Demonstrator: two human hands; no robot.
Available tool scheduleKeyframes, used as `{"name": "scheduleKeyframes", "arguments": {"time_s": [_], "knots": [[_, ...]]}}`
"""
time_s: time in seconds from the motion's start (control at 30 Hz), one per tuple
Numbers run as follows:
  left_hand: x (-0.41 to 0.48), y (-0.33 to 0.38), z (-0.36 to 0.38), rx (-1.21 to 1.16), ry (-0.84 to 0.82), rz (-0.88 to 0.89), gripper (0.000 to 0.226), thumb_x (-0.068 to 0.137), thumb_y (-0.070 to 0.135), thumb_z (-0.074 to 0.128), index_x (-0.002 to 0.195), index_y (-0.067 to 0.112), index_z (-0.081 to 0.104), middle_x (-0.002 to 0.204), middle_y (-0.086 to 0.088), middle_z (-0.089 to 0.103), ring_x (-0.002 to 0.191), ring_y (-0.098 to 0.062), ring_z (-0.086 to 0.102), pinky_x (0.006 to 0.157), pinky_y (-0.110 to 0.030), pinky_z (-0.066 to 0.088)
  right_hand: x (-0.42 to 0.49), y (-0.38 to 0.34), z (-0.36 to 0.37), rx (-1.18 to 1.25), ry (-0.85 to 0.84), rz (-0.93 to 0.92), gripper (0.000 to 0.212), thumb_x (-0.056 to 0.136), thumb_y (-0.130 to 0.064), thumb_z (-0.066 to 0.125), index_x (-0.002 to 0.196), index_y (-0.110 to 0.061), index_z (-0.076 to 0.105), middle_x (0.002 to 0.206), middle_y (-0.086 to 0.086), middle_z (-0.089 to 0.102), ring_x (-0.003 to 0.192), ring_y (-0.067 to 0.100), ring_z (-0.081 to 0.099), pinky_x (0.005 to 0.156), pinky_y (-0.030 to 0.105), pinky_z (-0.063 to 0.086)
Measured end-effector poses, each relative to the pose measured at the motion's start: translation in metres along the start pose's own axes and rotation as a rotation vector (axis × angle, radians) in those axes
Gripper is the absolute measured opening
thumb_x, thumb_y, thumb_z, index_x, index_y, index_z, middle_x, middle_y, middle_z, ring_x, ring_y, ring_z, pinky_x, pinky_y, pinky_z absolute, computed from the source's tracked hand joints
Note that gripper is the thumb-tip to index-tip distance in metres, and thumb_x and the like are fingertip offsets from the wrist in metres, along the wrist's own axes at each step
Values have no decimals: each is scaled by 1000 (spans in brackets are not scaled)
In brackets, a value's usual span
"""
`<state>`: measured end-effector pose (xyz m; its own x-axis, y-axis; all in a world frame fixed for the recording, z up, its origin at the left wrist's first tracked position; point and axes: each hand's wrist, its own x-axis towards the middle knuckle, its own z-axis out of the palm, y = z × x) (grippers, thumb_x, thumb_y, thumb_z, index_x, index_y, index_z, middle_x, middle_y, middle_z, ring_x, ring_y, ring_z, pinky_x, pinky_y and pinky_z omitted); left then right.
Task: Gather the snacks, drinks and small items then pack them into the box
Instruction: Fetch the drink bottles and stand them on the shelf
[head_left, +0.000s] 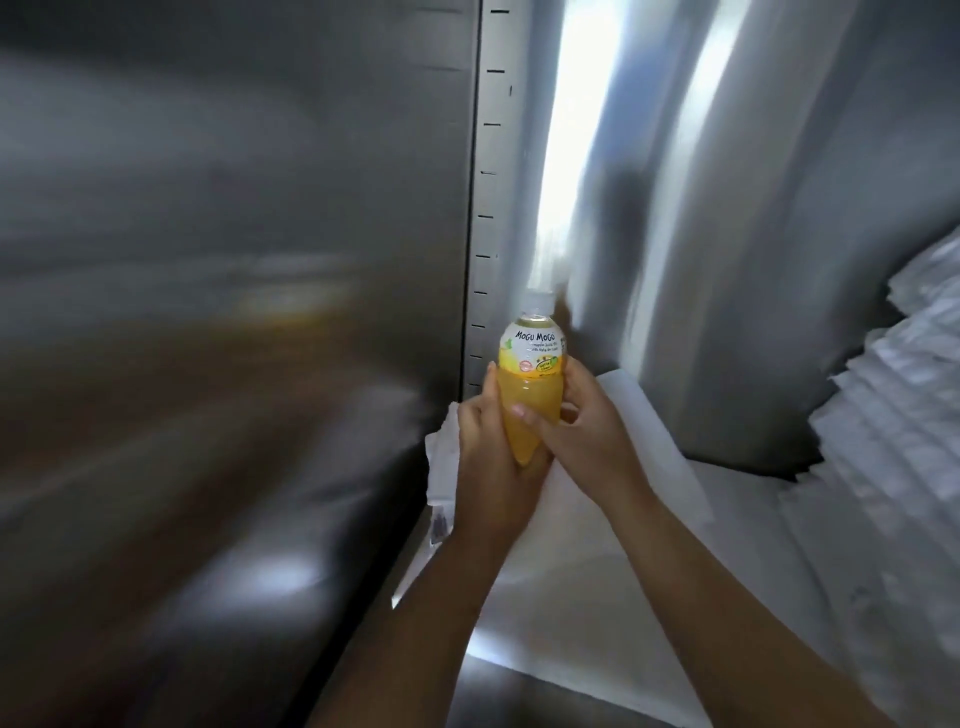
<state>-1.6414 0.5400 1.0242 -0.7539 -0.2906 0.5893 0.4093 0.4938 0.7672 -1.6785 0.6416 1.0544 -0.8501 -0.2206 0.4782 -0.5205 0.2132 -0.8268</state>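
A small yellow juice bottle (530, 364) with a white cap and a "Mogu Mogu" label stands upright in the middle of the view. Both hands hold it. My left hand (488, 457) wraps its lower half from the left and below. My right hand (582, 431) grips it from the right, thumb across the front. The bottle's base is hidden in my palms. No box is in view.
A stainless steel wall (234, 312) fills the left, with a slotted metal upright (485, 208) beside the bottle. White paper sheets (649, 519) lie under my arms. Stacked white packaging (904, 415) sits at the right edge.
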Motion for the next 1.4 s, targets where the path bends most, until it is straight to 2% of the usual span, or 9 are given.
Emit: {"name": "scheduleKeyframes", "arguments": {"time_s": [0.07, 0.23, 0.3, 0.43, 0.6, 0.7, 0.87, 1.07, 1.4], "knots": [[-12, 16, -5, -77, 23, 9, 82, 79, 49, 60, 147, 30, 17, 113, 4, 35, 105, -8, 47, 88, -31, 47, -12, -17, -9, 14, -15, -6, 57, 78, -46, 71, 128, -43, 43, 116, -26, 58, 103, -6, 58, 74, 7, 47], [-40, 43, -16, -175, -19, 54, 80, 82, 41, 60, 147, 36, 14, 114, 17, 26, 111, 0, 40, 87, -9, 40, -32, -79, -32, -55, 87, -252, 58, 93, -51, 46, 141, -52, 14, 138, -15, 43, 118, -3, 50, 94, 16, 43], [-51, 52, -25, -175, -28, 76, 80, 83, 41, 60, 147, 39, 12, 113, 16, 28, 109, 8, 38, 81, -2, 37, -37, -104, -40, -150, 51, -314, 51, 96, -48, 39, 142, -54, 19, 139, -16, 43, 120, -1, 49, 97, 22, 44], [-70, 77, -52, -199, -28, 114, 83, 81, 37, 61, 148, 39, 11, 116, 19, 30, 107, 5, 43, 83, -5, 38, -55, -136, -47, -282, -22, -309, 39, 97, -43, 38, 136, -51, 35, 120, -16, 54, 114, 5, 54, 97, 40, 46], [-101, 109, -92, -102, 11, 132, 84, 77, 46, 62, 146, 46, 13, 114, 15, 36, 109, 5, 44, 83, -8, 41, -91, -177, -46, -236, -64, -372, 37, 94, -47, 39, 131, -55, 38, 105, -34, 52, 99, 0, 57, 87, 29, 48], [-131, 129, -122, -33, 32, 128, 84, 75, 53, 59, 145, 46, 15, 110, 16, 38, 106, 5, 46, 84, -14, 44, -119, -199, -44, -137, -150, -369, 38, 92, -51, 42, 129, -57, 38, 114, -19, 58, 102, 7, 60, 90, 35, 49], [-204, 161, -164, 59, 143, 82, 83, 71, 52, 62, 144, 45, 22, 105, 16, 40, 98, 3, 51, 77, -7, 41, -181, -225, -35, 115, -353, -451, 38, 97, -28, 47, 133, -41, 44, 113, -15, 63, 106, 3, 59, 81, 10, 44], [-289, 193, -210, 133, 268, 6, 86, 72, 38, 70, 145, 39, 26, 104, 13, 41, 98, 2, 52, 81, -11, 43, -248, -252, -10, 238, -525, -450, 39, 96, -32, 48, 132, -44, 44, 117, -13, 61, 106, 5, 59, 82, 16, 47], [-398, 243, -377, 373, 561, -66, 88, 71, 56, 67, 144, 47, 20, 109, 17, 40, 103, -1, 51, 82, -24, 51, -350, -380, 107, 415, -794, -620, 39, 98, -29, 46, 133, -44, 43, 117, -19, 61, 106, 0, 59, 80, 11, 47]]}}
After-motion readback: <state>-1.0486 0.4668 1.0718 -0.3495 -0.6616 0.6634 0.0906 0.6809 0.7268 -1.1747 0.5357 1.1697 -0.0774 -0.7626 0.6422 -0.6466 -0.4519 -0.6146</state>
